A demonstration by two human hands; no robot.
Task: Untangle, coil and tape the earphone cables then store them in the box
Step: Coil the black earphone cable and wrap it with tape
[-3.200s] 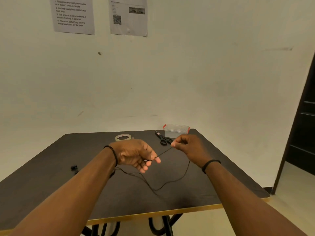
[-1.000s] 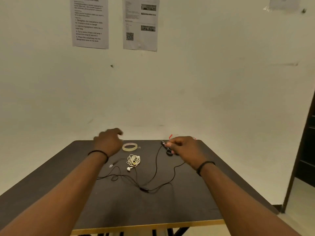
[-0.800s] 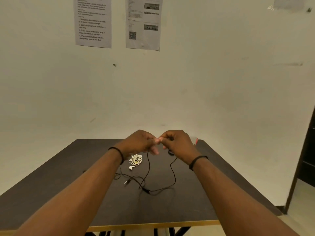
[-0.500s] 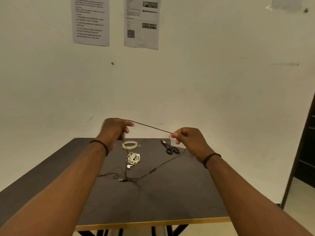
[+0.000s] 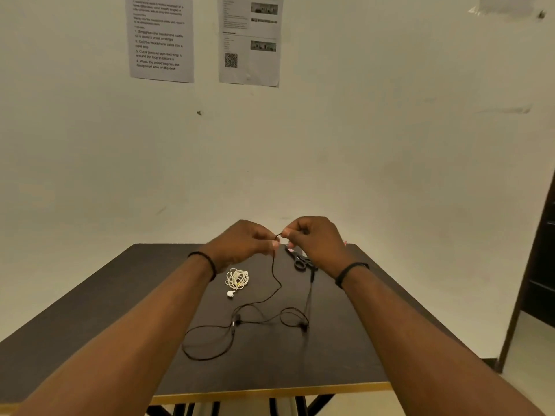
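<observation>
Both hands are raised over the far middle of the dark table, fingertips almost touching. My left hand and my right hand each pinch the black earphone cable, which forms a tiny arc between them. From there it drops to the tabletop and lies in loose loops with an inline remote and an earbud. A white earphone cable lies bunched in a small coil just below my left wrist. The box and the tape roll are hidden behind my hands.
Black scissors lie on the table under my right hand. Two printed sheets hang on the pale wall behind. A dark door frame stands at the right. The table's yellow front edge is near me.
Half a second ago my hands were apart with the black cable stretched taut between them. They have come together, and the cable has slackened into loops on the table.
</observation>
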